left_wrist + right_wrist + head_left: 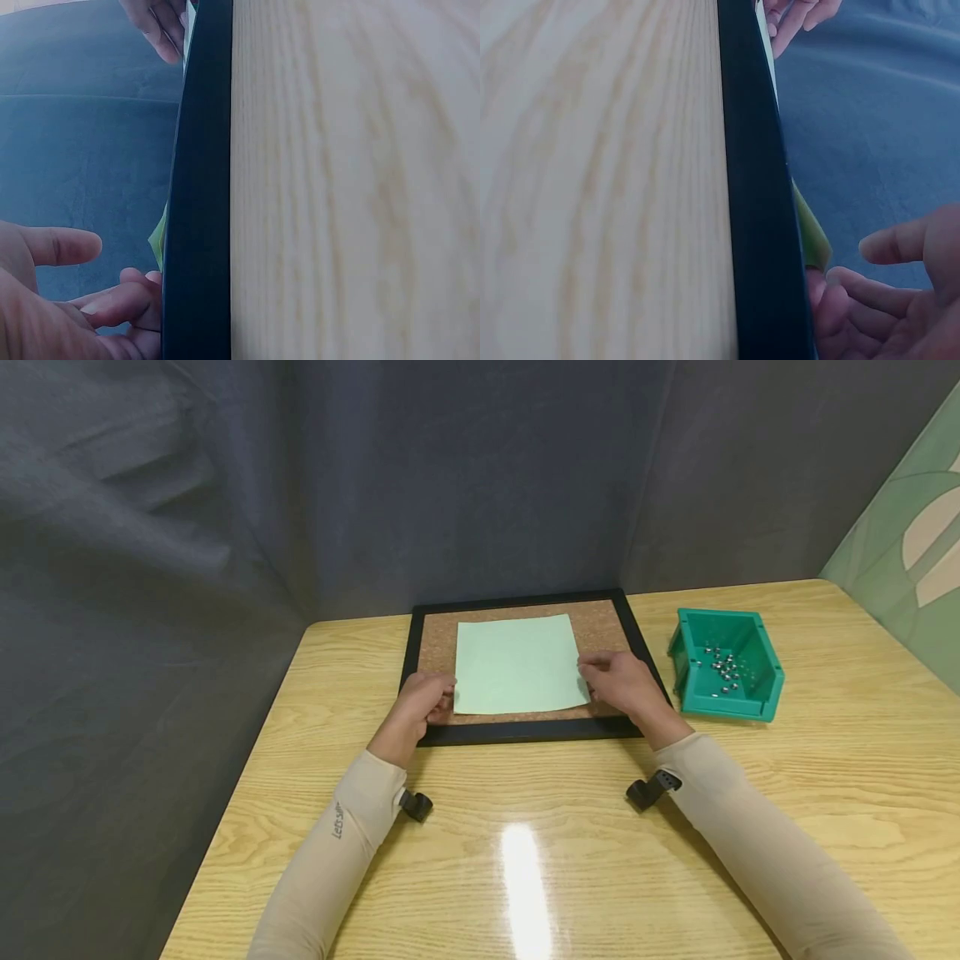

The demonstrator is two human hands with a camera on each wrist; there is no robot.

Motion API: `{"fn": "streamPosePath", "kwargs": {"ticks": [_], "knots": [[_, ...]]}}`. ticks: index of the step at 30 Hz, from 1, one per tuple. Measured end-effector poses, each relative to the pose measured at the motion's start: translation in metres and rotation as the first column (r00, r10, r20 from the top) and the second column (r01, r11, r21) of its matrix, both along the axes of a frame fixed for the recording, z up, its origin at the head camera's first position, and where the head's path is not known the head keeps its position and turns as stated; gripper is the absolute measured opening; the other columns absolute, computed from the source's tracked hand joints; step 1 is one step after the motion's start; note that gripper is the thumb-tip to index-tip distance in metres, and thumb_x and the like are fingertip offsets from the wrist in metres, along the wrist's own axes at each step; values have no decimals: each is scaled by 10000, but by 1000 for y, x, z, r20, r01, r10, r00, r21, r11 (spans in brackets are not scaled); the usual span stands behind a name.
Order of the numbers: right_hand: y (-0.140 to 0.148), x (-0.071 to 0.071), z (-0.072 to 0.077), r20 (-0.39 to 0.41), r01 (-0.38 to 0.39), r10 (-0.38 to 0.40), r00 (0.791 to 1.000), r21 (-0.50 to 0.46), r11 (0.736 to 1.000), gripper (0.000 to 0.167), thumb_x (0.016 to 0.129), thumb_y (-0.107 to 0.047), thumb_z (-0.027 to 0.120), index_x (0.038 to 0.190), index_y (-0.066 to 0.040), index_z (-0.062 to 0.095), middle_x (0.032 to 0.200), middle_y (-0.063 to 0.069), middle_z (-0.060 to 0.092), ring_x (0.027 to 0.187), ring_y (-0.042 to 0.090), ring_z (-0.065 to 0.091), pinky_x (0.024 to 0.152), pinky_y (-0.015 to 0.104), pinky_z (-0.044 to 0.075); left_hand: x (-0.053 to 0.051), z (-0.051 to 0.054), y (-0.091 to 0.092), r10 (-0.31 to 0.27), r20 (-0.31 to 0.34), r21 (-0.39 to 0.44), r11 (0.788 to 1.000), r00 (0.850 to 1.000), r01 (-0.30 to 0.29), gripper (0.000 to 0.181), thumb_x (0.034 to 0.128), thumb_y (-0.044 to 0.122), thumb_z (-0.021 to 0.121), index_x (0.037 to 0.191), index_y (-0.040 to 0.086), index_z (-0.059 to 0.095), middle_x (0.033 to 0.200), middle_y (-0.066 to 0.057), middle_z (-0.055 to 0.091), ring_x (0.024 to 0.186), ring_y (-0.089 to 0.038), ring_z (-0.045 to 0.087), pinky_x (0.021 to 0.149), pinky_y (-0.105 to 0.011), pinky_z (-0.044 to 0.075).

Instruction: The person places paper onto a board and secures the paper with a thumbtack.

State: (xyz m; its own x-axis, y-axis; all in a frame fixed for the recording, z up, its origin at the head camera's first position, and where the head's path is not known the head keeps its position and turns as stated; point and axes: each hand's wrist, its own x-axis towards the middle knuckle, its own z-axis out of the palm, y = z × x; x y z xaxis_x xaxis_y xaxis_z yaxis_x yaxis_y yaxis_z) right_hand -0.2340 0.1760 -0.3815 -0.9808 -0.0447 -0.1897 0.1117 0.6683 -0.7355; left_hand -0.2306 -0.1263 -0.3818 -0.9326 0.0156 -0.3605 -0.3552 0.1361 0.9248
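A pale green sheet of paper (517,664) lies over a cork board (438,643) with a black frame. At the paper's left edge is my left hand (422,697); my right hand (618,681) is at its right edge. In the left wrist view, the left thumb stands apart from loosely bent fingers (124,304), close to a raised paper corner (158,238). The right wrist view likewise shows the thumb apart, with the fingers (874,292) by a lifted corner (810,229). The frame partly hides the fingertips and paper in both wrist views.
Right of the board stands a teal bin (720,622) holding several small shiny metal pieces (724,668). Dark cloth (480,485) hangs behind and left of the wooden table (450,877). A green patterned surface (892,535) is at the far right.
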Motion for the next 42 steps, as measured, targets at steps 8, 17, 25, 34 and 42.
{"fn": "streamPosePath", "kwargs": {"ticks": [8, 17, 25, 34, 42], "knots": [[0, 1, 1, 3, -30, 30, 1000, 24, 999, 442, 1048, -328, 454, 1428, -121, 541, 1457, 161, 531, 1175, 297, 576, 967, 455, 473, 0, 0, 1, 3, 3, -17, 1000, 1000, -3, 193, 981, 153, 528, 834, 33, 563, 605, 17, 443, 487, -84, 327, 458, -204, 279], [-1, 1, 2, -29, -44, 47, 998, 115, 992, 427, 1041, -335, 455, 1389, -120, 578, 1410, 161, 577, 1032, 278, 594, 795, 357, 476, 1, 3, 2, -41, -1, -56, 998, 999, 40, 231, 999, 225, 544, 900, 26, 604, 620, 3, 446, 506, -109, 321, 494, -229, 296], [-1, 3, 6, -70, -73, 87, 994, 179, 981, 416, 1034, -336, 474, 1364, -116, 599, 1328, 167, 638, 1141, 340, 594, 864, 480, 482, 14, 21, 13, -241, -71, -221, 950, 968, 221, 392, 1025, 284, 493, 1372, 142, 608, 1228, -93, 604, 701, -178, 514, 608, -323, 378], [-18, 21, 12, -88, -397, 452, 888, 348, 849, 323, 1004, -284, 593, 1262, -102, 661, 1160, 112, 723, 977, 245, 700, 809, 427, 556, 37, 32, 33, -603, -91, -648, 640, 793, 412, 376, 1034, 322, 539, 1337, 124, 638, 1320, -63, 587, 1001, -226, 621, 768, -352, 507], [-28, 31, 19, -9, -523, 578, 816, 412, 746, 292, 946, -261, 692, 1205, -127, 702, 1126, 55, 733, 996, 221, 695, 851, 431, 556, 47, 22, 44, -721, 2, -853, 361, 693, 378, 419, 984, 357, 628, 1339, 134, 634, 1265, -57, 574, 1081, -236, 553, 912, -409, 459]]}}
